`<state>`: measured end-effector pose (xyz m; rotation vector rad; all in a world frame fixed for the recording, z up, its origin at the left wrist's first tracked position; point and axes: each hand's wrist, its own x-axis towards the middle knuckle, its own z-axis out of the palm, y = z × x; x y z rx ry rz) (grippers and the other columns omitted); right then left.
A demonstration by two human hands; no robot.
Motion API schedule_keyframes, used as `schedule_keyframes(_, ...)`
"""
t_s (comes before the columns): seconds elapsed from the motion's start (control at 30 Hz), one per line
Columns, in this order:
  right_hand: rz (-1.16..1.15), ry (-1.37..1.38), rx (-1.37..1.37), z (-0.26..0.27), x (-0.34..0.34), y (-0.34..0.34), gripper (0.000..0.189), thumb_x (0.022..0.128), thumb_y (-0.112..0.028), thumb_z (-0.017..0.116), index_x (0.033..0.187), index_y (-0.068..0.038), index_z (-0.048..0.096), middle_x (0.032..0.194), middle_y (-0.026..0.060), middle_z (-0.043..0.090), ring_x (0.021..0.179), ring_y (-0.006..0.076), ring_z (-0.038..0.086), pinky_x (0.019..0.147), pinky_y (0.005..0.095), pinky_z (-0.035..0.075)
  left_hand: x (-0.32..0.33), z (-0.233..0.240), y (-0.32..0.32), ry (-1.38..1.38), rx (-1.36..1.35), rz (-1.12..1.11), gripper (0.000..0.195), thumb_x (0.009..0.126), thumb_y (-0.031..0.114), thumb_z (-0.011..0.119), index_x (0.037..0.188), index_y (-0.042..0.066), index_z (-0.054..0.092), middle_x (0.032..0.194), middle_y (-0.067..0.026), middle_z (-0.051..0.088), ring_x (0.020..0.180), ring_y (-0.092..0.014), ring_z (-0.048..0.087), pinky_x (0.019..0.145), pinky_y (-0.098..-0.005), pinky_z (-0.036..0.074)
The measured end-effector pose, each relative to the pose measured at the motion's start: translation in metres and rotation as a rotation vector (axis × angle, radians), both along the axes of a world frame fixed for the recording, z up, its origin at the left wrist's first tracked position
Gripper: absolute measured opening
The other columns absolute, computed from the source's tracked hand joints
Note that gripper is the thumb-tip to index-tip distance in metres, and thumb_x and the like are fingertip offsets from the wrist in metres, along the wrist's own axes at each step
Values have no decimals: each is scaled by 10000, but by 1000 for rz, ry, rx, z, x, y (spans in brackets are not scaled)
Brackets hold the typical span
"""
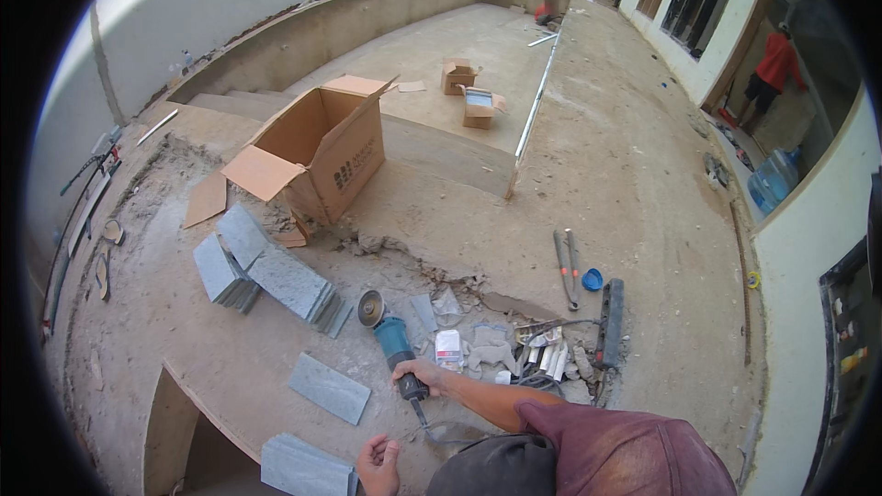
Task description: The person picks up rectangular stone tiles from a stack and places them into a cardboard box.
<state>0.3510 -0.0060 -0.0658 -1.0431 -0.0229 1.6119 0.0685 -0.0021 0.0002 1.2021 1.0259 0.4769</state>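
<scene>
My right hand (422, 377) grips the rear body of a teal and black angle grinder (393, 341). Its round cutting disc points away from me, and a cord trails from its back end. Low in the picture, my left hand (380, 463) is loosely curled with nothing visible in it. Beside that hand lies a stack of grey stone tiles (303, 466). A single grey stone tile (329, 387) rests flat on the concrete left of the grinder. Further off are more stacked tiles (289, 282), some leaning in a fanned pile (222, 269).
A large open cardboard box (344, 151) stands beyond the tiles. To the right lie long-handled pincers (568, 272), a blue cap (592, 280) and a power strip (610, 324). A floor opening (213, 455) is at lower left. One person (772, 76) stands in a doorway.
</scene>
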Motion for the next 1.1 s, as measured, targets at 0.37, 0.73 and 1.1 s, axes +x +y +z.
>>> schedule_keyframes(0.37,-24,-270,-126,16,2,-7,316,872,-281,766,989,11,730,894,131,756,763,214,750,696,340,611,3,6,3,-21,46,16,294,995,92,751,1233,-53,658,1011,-84,731,900,-126,701,836,-262,580)
schedule_keyframes(0.73,438,-1367,-428,49,12,-24,872,862,-721,682,1036,132,737,1034,358,738,978,473,743,887,513,576,-22,36,18,-15,164,41,327,988,116,764,1252,-47,658,1045,-95,731,911,-125,692,843,-273,578)
schedule_keyframes(1.1,775,-1493,-333,89,18,-52,885,919,-734,608,945,139,749,943,331,744,934,468,747,836,515,588,-114,196,143,431,618,-177,344,889,171,855,1140,-25,724,903,-107,743,823,-177,696,755,-321,564)
